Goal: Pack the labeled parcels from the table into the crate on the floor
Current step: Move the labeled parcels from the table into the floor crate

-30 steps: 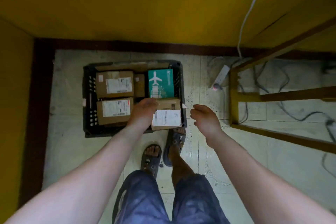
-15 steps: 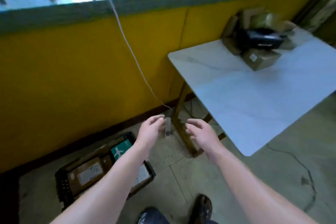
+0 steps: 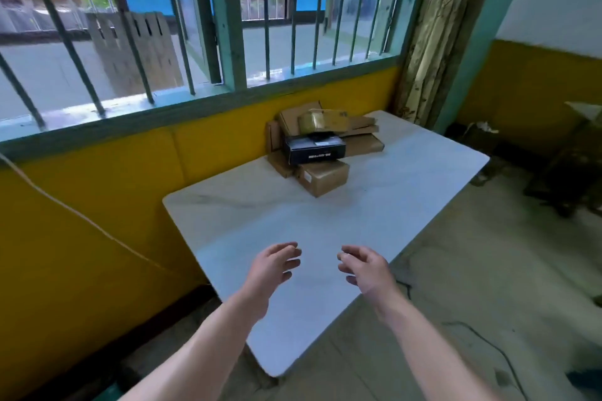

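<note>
A pile of parcels sits at the far end of the white table [image 3: 325, 225], against the yellow wall. A black box [image 3: 313, 148] lies on top of a brown carton [image 3: 324, 176], with flat cardboard parcels [image 3: 355, 127] and a tape-wrapped packet [image 3: 314, 120] behind them. My left hand [image 3: 272, 265] and my right hand [image 3: 365, 267] hover over the near part of the table, both empty with fingers loosely curled, well short of the pile. The crate is out of view.
A barred window [image 3: 195, 26] runs above the yellow wall [image 3: 81, 221]. A white cable [image 3: 81, 218] slants down that wall at left. A curtain [image 3: 433, 36] hangs at the right of the window. Dark furniture [image 3: 566, 172] stands on the floor at far right.
My view has swung up from the crate on the floor to the table. Both hands left the crate, where the left was on a labeled parcel, and now hover empty over the table.
</note>
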A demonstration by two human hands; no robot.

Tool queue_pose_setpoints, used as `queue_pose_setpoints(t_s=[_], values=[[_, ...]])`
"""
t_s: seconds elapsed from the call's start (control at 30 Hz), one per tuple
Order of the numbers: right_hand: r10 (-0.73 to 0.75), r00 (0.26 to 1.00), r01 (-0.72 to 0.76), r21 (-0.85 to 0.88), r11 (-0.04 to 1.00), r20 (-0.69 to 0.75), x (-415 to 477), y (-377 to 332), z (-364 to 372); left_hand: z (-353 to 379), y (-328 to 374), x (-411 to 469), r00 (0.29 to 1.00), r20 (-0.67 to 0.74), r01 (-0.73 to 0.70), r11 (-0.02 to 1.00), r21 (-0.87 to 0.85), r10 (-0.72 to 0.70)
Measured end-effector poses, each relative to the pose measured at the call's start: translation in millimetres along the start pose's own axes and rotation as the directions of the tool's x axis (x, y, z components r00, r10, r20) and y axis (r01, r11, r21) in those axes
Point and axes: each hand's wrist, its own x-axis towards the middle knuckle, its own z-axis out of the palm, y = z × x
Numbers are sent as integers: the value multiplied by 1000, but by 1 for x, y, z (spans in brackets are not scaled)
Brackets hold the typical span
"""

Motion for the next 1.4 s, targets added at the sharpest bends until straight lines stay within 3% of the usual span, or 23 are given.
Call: queue_pose_setpoints(t_s=[0.17,0.43,0.77,0.97,1.23,1.4], values=[[32,999,-32,-2,999,18,42,8,-75,80,12,25,1000,-6,-3,1000,3,3],[93,988,-93,-6,996,127,113,4,-104,125,24,88,995,-97,10,1000,-22,-12],[97,976,-69,-146,987,196,285,-62,-133,184,89,255,985,-171,-19,974,-228,-21],[124,978,-103,-129,986,169,380,-89,-141,191,135,343,970,-244,-57,963,-263,-9],[94,968,-65,-132,989,231,506,-124,-115,180,191,432,857,-490,-194,981,-25,157],[94,958,-71,-95,993,270,584,-159,-99,184,208,470,819,-569,-59,997,40,71]])
